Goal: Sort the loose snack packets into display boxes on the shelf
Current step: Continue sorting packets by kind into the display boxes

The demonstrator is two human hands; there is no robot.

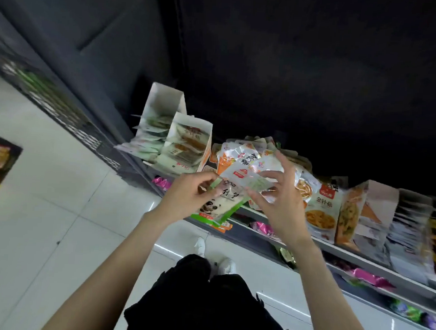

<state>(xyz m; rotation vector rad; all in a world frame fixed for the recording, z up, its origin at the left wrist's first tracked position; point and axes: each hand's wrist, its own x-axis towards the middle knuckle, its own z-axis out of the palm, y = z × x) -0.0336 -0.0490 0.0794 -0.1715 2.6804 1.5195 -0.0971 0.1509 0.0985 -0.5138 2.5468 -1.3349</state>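
A pale, glossy tiled floor (43,205) fills the lower left. A grey metal shelf (346,254) runs diagonally across the view, its far right end cut off by the frame edge; the space above it is too dark to make out. Two tall white cardboard display boxes (177,137) stand open at the shelf's left end, holding flat packets. Beside them lies a loose heap of shiny plastic snack packets (253,146), partly hidden by the hands. The left hand (184,196) pinches a flat green-edged packet with a panda print (222,206) in front of the shelf. The right hand (283,207), fingers curled, grasps a white translucent packet (247,176), blurred.
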